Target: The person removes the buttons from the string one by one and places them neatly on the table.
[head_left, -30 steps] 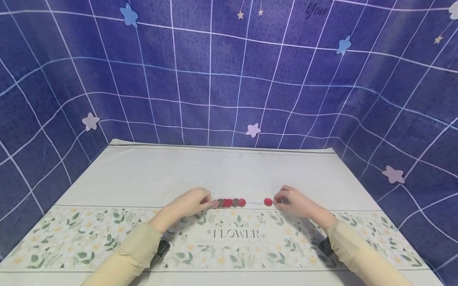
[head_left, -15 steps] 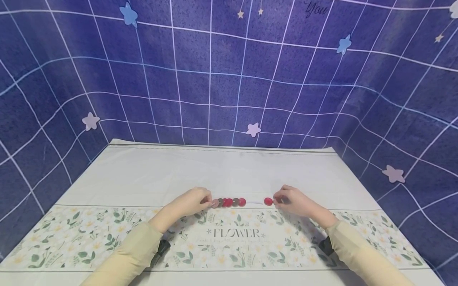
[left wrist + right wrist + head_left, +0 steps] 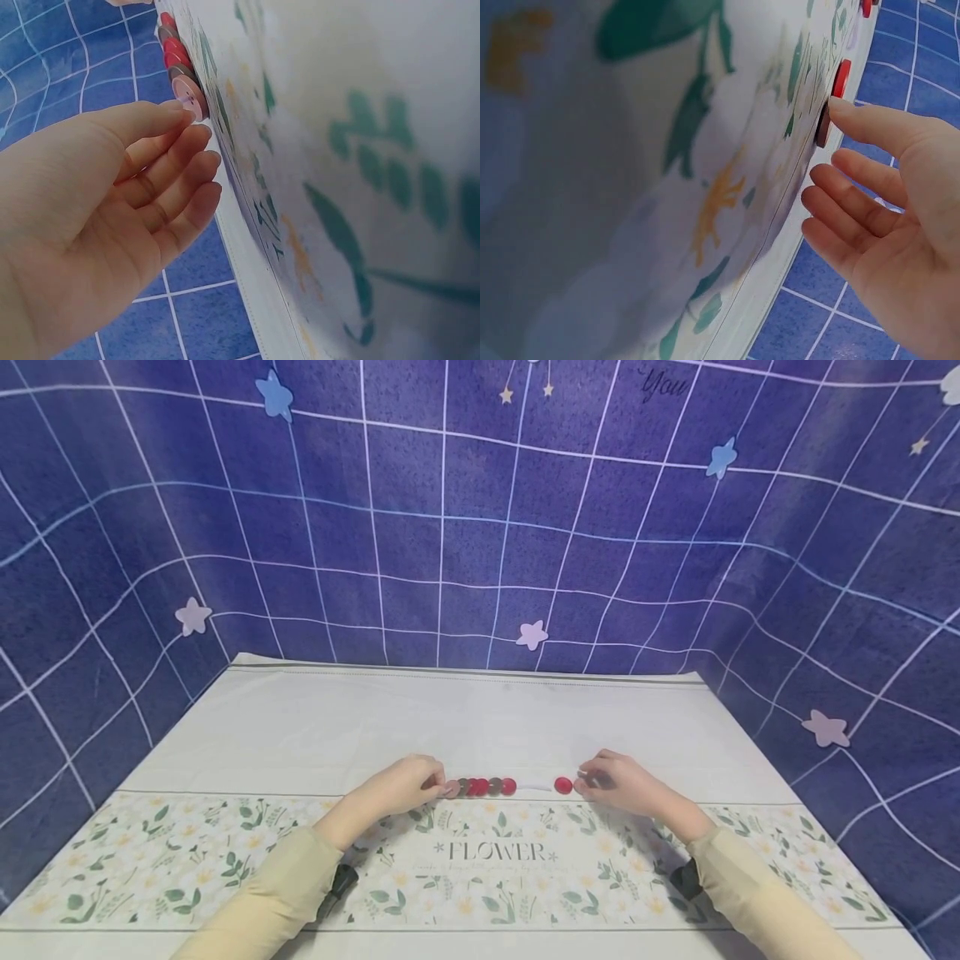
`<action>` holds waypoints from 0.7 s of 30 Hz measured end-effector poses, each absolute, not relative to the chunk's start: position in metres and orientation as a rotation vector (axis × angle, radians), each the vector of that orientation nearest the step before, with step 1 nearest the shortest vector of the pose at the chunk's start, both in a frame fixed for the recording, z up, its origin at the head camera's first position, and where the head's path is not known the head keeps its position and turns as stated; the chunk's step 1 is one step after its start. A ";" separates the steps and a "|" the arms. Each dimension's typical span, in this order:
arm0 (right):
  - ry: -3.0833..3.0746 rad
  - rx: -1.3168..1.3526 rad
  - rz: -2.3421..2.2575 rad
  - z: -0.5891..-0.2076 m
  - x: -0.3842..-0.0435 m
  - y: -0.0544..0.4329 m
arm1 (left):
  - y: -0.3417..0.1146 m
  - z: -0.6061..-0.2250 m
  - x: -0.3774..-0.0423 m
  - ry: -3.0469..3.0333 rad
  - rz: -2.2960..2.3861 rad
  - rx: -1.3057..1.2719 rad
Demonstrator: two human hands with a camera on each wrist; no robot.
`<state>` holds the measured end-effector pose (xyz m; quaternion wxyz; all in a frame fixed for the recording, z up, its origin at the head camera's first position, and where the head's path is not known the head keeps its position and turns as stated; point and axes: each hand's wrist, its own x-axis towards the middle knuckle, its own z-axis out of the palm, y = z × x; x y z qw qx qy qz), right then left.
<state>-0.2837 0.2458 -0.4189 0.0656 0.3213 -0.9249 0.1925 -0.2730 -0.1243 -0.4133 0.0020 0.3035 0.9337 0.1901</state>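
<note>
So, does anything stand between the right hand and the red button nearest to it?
Yes, in the head view a dull pink button lies between them, at the fingertips of the right hand, just right of the red button.

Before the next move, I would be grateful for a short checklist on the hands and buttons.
1. Left hand at the pink button: ok.
2. Right hand at the rightmost button: ok.
3. Left-hand row of buttons without gaps: ok.
4. That row meeting the separate red button: not ok, a white strip shows between.
5. Strip threaded through every button: cannot tell.
6. Left fingers' hold firm: cannot tell.
</note>
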 end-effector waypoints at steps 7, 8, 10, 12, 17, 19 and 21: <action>-2.769 0.983 0.592 -0.414 -0.284 0.249 | -0.124 -0.415 -0.274 2.935 0.602 0.958; -2.763 0.991 0.606 -0.413 -0.284 0.248 | -0.124 -0.415 -0.274 2.934 0.600 0.948; -2.757 1.002 0.627 -0.410 -0.284 0.248 | -0.124 -0.417 -0.275 2.933 0.603 0.948; -2.754 0.995 0.650 -0.408 -0.284 0.246 | -0.125 -0.418 -0.275 2.932 0.610 0.953; -2.768 0.957 0.629 -0.403 -0.285 0.240 | -0.125 -0.418 -0.275 2.929 0.628 0.936; -2.763 0.950 0.617 -0.402 -0.285 0.238 | -0.125 -0.418 -0.275 2.926 0.630 0.925; -2.742 0.961 0.597 -0.402 -0.287 0.236 | -0.125 -0.416 -0.275 2.922 0.632 0.924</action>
